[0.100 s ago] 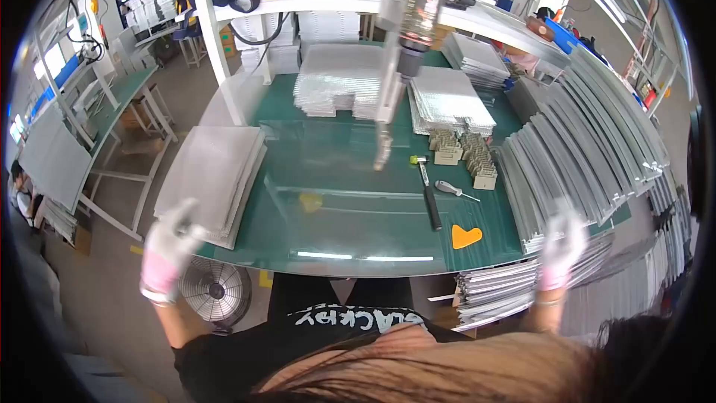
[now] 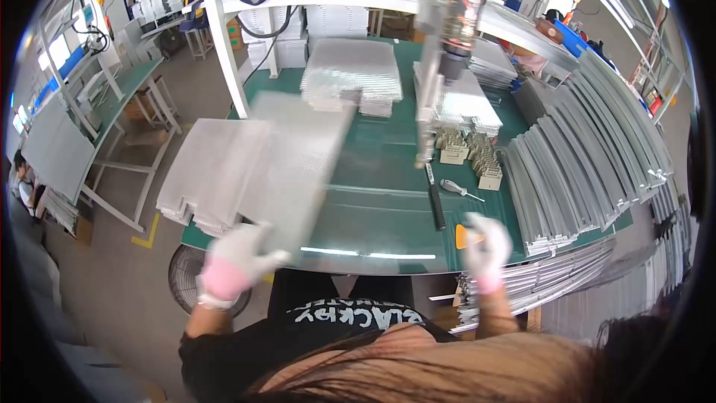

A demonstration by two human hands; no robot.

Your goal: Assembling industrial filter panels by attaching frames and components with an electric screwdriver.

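Green mat (image 2: 388,201); left hand (image 2: 235,261) grips ribbed sheet (image 2: 298,172).

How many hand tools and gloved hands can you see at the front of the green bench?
Gloved hands: 2, left hand gripping a blurred grey sheet, right hand
Screwdriver: 1
Black-handled tool: 1
Orange scraper: 1
Total: 5

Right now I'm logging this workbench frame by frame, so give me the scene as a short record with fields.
left hand: gloved left hand lifts a blurred bubble-wrap sheet
right hand: gloved right hand over the orange scraper
surface: green mat
left edge: bubble-wrap stack
right side: fanned grey metal panels
overhead: hanging screwdriver
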